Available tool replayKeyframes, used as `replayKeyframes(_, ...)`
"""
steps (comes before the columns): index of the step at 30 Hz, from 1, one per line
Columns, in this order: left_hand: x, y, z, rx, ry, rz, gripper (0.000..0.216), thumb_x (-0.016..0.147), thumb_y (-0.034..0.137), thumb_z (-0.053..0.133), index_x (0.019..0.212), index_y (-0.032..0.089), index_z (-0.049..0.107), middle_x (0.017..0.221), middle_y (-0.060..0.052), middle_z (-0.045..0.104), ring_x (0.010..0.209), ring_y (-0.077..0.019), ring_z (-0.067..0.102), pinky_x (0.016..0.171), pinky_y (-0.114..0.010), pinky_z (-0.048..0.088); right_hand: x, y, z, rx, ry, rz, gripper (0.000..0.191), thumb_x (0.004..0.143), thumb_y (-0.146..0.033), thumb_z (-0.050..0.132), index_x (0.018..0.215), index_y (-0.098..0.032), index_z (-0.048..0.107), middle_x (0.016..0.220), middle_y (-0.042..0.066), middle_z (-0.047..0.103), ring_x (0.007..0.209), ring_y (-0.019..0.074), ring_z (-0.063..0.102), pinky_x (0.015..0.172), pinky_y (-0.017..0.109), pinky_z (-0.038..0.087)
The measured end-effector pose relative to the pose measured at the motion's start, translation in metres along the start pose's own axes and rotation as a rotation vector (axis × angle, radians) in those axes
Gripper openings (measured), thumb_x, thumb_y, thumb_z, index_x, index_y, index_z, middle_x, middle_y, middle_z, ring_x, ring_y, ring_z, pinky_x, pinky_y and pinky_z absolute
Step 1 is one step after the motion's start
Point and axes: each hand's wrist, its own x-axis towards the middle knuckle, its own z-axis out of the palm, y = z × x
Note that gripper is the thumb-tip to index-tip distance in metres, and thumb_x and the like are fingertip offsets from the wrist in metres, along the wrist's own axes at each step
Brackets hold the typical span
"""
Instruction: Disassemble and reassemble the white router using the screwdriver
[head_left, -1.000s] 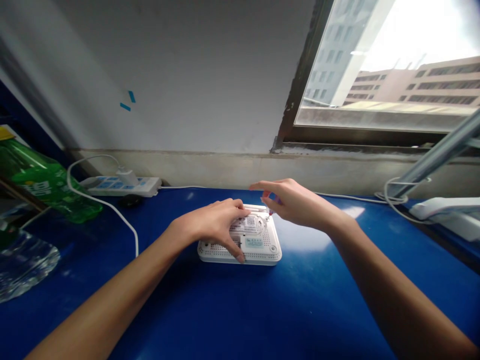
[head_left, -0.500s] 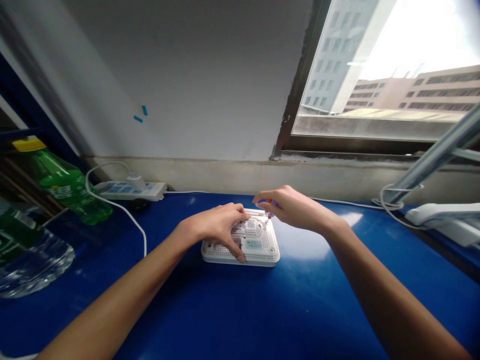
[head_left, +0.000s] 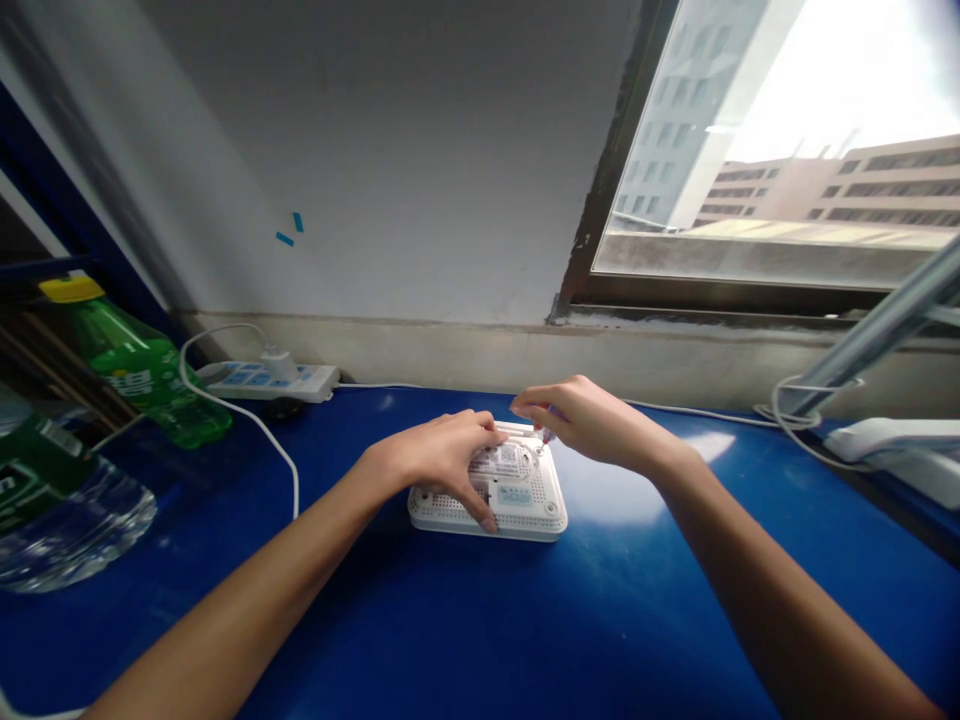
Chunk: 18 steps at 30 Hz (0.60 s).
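Observation:
A white router [head_left: 525, 510] lies with its vented, labelled underside up on the blue table. My left hand [head_left: 450, 458] spans it from the left, thumb on the near edge and fingers toward the far edge, holding it down. At the router's far right corner my right hand [head_left: 574, 415] has its fingers closed around a small screwdriver [head_left: 550, 433]. Most of the screwdriver's handle is hidden by the fingers. Its tip points down at the round screw recess in that corner.
The blue table [head_left: 450, 630] runs to the wall. At left stand a green bottle [head_left: 142, 370] and a large clear bottle [head_left: 67, 500]. A power strip [head_left: 307, 382] with a plugged-in white cable [head_left: 255, 415] lies behind. A metal post [head_left: 877, 325] and white device [head_left: 900, 450] are at right.
The whole view has shifted slightly, so everything sits a little further right. Both hands keep their places on the router and the screwdriver, with hardly any visible movement.

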Motion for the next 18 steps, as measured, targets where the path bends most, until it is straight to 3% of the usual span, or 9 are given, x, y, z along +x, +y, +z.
replayKeyframes(3,-0.0008,0.0007,-0.0003,-0.006,-0.001,0.004,0.085,0.061,0.072,0.084,0.130,0.025,0.063,0.130,-0.007,0.056,0.119,-0.0310,0.054,0.098,-0.037,0.044,-0.0014,0.0018,-0.0005,-0.011,0.013,-0.024,0.038,0.094,-0.013,0.049,0.124,-0.022,0.072,0.097,0.005,0.079,0.074,0.0158,0.069,0.066,0.026,0.048)
replayKeyframes(7,-0.0005,-0.0007,0.0009,-0.014,0.002,-0.004,0.089,0.060,0.072,0.084,0.133,0.028,0.061,0.130,-0.006,0.056,0.118,-0.0316,0.054,0.098,-0.037,0.044,-0.0047,-0.0007,-0.0003,-0.028,0.040,-0.105,0.062,0.082,-0.007,0.057,0.140,-0.026,0.061,0.126,0.006,0.072,0.098,0.0190,0.070,0.074,0.026,0.051)
replayKeyframes(9,-0.0002,-0.0008,0.0010,-0.009,0.006,0.000,0.090,0.059,0.072,0.085,0.133,0.027,0.061,0.130,-0.007,0.056,0.119,-0.0318,0.054,0.098,-0.037,0.044,-0.0033,-0.0022,0.0016,-0.076,0.065,-0.064,0.049,0.088,-0.019,0.061,0.136,-0.024,0.064,0.123,0.008,0.074,0.100,0.0226,0.070,0.075,0.030,0.051)
replayKeyframes(12,0.0003,0.0000,0.0001,0.006,0.012,0.009,0.087,0.059,0.070,0.086,0.129,0.024,0.063,0.127,-0.007,0.057,0.117,-0.0310,0.055,0.096,-0.035,0.045,0.0010,-0.0019,0.0046,-0.084,0.055,0.017,0.032,0.101,-0.035,0.051,0.118,-0.020,0.074,0.103,0.009,0.078,0.084,0.0218,0.072,0.071,0.032,0.051)
replayKeyframes(14,0.0005,0.0000,-0.0001,0.009,0.014,0.010,0.085,0.060,0.071,0.085,0.127,0.023,0.064,0.126,-0.007,0.058,0.116,-0.0304,0.056,0.094,-0.034,0.045,0.0020,-0.0001,0.0048,-0.037,0.035,0.014,0.035,0.103,-0.028,0.044,0.118,-0.019,0.074,0.100,0.009,0.078,0.078,0.0189,0.071,0.069,0.030,0.050)
replayKeyframes(16,0.0006,-0.0011,0.0005,0.007,0.017,0.016,0.083,0.061,0.072,0.084,0.125,0.023,0.065,0.126,-0.007,0.058,0.116,-0.0301,0.056,0.095,-0.035,0.045,0.0000,0.0019,0.0034,-0.013,0.046,-0.019,0.040,0.099,-0.018,0.045,0.133,-0.022,0.066,0.109,0.009,0.076,0.087,0.0191,0.071,0.071,0.029,0.051)
replayKeyframes(18,0.0010,-0.0027,0.0016,0.008,0.019,0.027,0.082,0.062,0.072,0.083,0.126,0.024,0.064,0.127,-0.007,0.057,0.116,-0.0301,0.055,0.096,-0.035,0.045,-0.0033,0.0030,0.0019,-0.018,0.056,-0.062,0.058,0.089,-0.010,0.051,0.145,-0.026,0.056,0.119,0.009,0.072,0.098,0.0203,0.070,0.076,0.029,0.052)
